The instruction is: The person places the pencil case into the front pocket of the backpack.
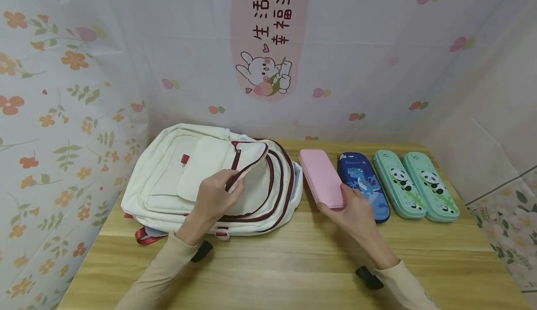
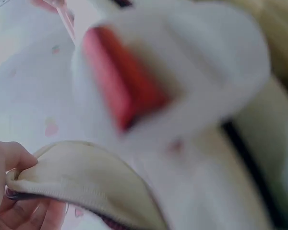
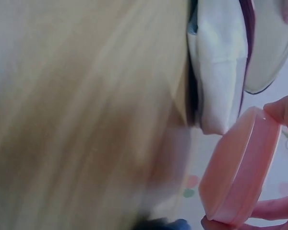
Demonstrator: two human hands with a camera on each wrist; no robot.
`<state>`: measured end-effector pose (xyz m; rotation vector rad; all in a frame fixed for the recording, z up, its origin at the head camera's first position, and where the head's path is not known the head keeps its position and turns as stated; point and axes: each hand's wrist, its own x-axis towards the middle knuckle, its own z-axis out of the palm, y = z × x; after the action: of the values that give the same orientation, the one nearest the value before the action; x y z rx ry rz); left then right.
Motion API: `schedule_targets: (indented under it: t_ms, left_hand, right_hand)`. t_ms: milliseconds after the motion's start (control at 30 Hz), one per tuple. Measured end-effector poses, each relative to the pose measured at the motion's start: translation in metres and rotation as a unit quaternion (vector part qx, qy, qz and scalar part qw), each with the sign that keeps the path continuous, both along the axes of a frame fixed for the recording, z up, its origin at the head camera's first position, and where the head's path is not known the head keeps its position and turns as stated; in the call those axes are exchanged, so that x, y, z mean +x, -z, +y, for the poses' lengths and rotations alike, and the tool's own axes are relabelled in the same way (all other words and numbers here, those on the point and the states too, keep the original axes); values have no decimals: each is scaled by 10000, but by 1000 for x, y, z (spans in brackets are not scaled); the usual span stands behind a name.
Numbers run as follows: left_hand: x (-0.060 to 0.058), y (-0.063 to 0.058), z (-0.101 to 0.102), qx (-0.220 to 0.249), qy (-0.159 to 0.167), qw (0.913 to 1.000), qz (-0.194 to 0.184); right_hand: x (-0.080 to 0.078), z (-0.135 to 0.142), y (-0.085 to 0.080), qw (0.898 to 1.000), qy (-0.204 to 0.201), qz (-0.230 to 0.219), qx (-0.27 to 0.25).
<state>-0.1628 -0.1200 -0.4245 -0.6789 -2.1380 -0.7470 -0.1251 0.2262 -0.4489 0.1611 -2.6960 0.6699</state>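
A cream backpack (image 1: 168, 165) with dark red zips lies on the wooden table, its front pocket unzipped. My left hand (image 1: 218, 196) pinches the edge of the pocket flap (image 2: 86, 177) and lifts it away from the bag. With thumb and fingers across its near end, my right hand (image 1: 352, 212) grips a pink pencil case (image 1: 322, 177), just right of the backpack. In the right wrist view the pink case (image 3: 242, 167) shows its side, clasped between thumb and fingers.
Right of the pink case lies a navy dinosaur pencil case (image 1: 364, 184), partly behind my right hand. Two mint panda pencil cases (image 1: 400, 184) lie further right. A patterned cloth (image 1: 189, 67) hangs behind the wooden table (image 1: 272, 272).
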Motion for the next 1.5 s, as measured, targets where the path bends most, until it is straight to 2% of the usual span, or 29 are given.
schedule_targets:
  t_ms: [200,433,633,933,1200,1500]
  left_hand:
    - [-2,-11,-11,221,-26,9997,-28]
    - [-2,-17,-18,557,-87,9983,-146]
    - [-2,-21,-25,721,-252,9968,-254]
    - [3,-27,-37,759,-456,9959,-182]
    - [4,-25,-44,878,-468,9949,-145]
    - [3,-25,-49,1004,-512,9936,-84]
  right_hand:
    - [-2,-3,-9,9987,-317,373,-130]
    - [-4,-22,-19,9960,-780,340,-267]
    - [-9,-43,-23,9921,-1153,97,-482]
    - [-22,-71,-24,9842,-1701,-257,-425]
    - [-33,-89,-23,9726,-2173,-711,-433]
    - [-55,-111,-34,9555,-2662,-1266,-129]
